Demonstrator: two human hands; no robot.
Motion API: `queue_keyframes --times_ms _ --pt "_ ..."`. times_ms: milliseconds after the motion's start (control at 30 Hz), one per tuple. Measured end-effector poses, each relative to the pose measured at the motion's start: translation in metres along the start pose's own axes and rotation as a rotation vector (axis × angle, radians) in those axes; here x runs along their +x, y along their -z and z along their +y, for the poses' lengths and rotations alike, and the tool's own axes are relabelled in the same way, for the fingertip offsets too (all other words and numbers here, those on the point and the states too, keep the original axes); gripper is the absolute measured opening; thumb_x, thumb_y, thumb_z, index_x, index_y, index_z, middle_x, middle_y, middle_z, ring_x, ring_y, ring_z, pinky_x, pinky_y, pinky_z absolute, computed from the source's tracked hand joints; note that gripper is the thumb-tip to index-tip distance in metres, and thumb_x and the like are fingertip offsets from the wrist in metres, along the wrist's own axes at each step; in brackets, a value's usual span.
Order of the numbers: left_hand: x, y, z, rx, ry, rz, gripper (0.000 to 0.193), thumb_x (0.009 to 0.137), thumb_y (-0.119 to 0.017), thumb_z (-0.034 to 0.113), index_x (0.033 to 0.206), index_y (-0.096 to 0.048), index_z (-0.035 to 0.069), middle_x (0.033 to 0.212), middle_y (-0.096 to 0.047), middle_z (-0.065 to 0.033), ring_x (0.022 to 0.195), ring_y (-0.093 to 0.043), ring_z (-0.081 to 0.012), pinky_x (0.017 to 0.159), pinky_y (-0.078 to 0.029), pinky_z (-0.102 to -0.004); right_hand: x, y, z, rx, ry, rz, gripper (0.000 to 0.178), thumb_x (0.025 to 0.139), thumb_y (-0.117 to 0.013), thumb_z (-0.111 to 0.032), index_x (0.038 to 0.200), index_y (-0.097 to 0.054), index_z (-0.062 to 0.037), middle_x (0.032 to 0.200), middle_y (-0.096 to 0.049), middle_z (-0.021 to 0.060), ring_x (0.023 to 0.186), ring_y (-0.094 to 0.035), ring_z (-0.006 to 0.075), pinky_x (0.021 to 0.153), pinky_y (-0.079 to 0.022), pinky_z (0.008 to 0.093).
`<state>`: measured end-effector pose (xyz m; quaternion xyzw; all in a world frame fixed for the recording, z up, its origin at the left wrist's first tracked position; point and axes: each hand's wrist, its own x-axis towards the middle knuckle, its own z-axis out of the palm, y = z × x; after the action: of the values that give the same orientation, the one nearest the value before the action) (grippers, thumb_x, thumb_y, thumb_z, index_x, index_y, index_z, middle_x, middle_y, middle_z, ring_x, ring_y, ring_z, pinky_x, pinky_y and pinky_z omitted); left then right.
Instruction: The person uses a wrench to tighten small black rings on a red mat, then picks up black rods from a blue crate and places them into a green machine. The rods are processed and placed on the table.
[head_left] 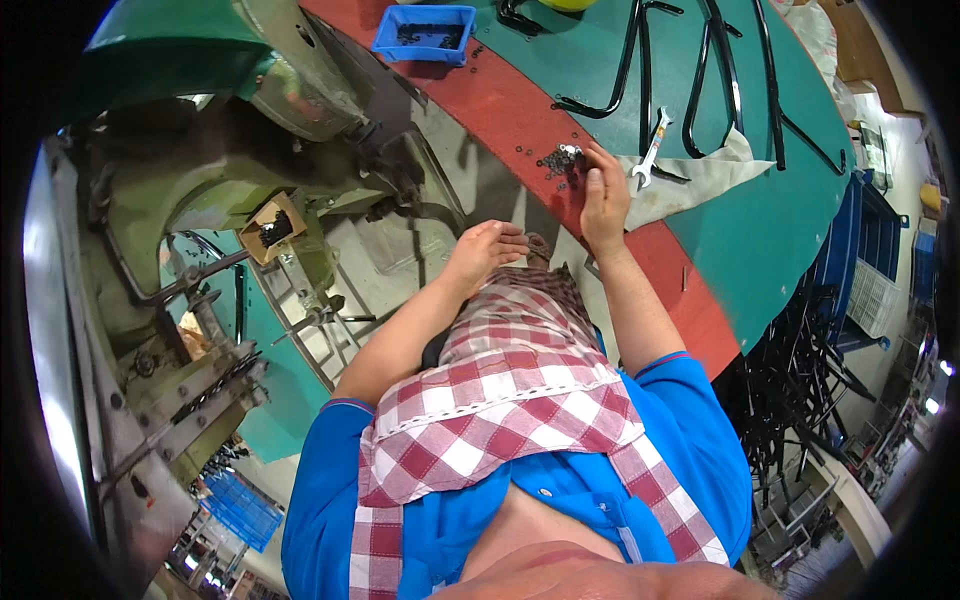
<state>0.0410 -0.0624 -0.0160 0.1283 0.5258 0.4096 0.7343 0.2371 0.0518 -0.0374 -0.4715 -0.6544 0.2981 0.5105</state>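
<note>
Small nuts or washers (556,162) (too tiny to say which) lying in a loose heap on the red strip along the near edge of the green-topped worktable (720,240), just beside the right hand. Over on the left, past a gap, a big green machine (310,90), probably set that close to be within arm's reach. Black bent tubes (771,90) laid across the table's green top toward the far edge, mostly off the red strip, likely to keep long stuff away from little bits. Pale grey cloth (710,175) straddling the strip's inner border, maybe as padding against scratches. Blue plastic bin (420,55) at the upper-left end of the near edge, dark small parts inside, walls presumably handy against rolling. Cardboard box (256,246) on the machine, same idea I'd guess minus the plastic. Left hand (487,258) over the gap, fingers loosely straight, nothing visible in it. Right hand (606,200) above the red strip, thumb and fingers fairly narrow; can't tell if pinching anything. Open-ended wrench (651,155) on the cloth, near those fingers, probably for quick grabbing.
</note>
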Motion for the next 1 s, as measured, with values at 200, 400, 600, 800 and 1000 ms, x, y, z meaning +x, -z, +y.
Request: queue_keyframes --times_ms 200,400,600,800,1000 --pt "0.040 -0.017 -0.037 -0.184 0.020 0.111 0.037 0.105 -0.039 0.027 0.114 -0.054 -0.005 0.107 -0.064 -0.0191 0.101 -0.064 -0.0297 0.087 -0.049 -0.0385 0.033 -0.034 -0.001 -0.018 0.028 -0.134 0.027 0.090 -0.061 -0.014 0.114 -0.062 0.0002 0.125 -0.060 0.0178 0.116 -0.056 0.0342 0.099 -0.044 0.0412" --pt "0.061 -0.023 -0.052 -0.360 -0.011 0.137 0.033 0.102 -0.033 0.017 0.111 -0.056 -0.005 0.104 -0.066 -0.0179 0.094 -0.065 -0.0289 0.086 -0.052 -0.0407 0.036 -0.047 0.001 0.223 -0.123 -0.267 0.019 0.093 -0.058 -0.014 0.100 -0.068 0.0007 0.110 -0.068 0.0144 0.103 -0.064 0.0282 0.090 -0.049 0.0370" --pt "0.083 -0.037 -0.029 -0.363 0.070 0.050 0.042 0.104 -0.027 0.026 0.126 -0.053 0.002 0.117 -0.064 -0.0140 0.103 -0.064 -0.0279 0.091 -0.051 -0.0436 0.067 -0.019 0.022 0.457 -0.184 -0.361 0.034 0.103 -0.047 -0.018 0.093 -0.069 0.0061 0.101 -0.071 0.0134 0.095 -0.066 0.0187 0.085 -0.051 0.0302" --pt "0.100 -0.040 -0.002 -0.221 0.145 0.004 0.044 0.103 -0.030 0.032 0.134 -0.048 0.006 0.128 -0.060 -0.0102 0.108 -0.063 -0.0243 0.089 -0.053 -0.0426 0.073 -0.032 0.013 0.409 -0.150 -0.557 0.027 0.100 -0.050 -0.013 0.096 -0.069 0.0054 0.101 -0.072 0.0125 0.095 -0.067 0.0191 0.084 -0.052 0.0307" --pt "0.096 -0.051 -0.001 -0.330 0.062 0.215 0.041 0.103 -0.031 0.029 0.131 -0.051 0.007 0.124 -0.060 -0.0077 0.111 -0.060 -0.0194 0.094 -0.049 -0.0371 0.048 -0.034 0.011 0.308 -0.032 -0.477 0.018 0.092 -0.056 -0.010 0.096 -0.070 0.0007 0.105 -0.070 0.0139 0.098 -0.066 0.0263 0.086 -0.051 0.0349"
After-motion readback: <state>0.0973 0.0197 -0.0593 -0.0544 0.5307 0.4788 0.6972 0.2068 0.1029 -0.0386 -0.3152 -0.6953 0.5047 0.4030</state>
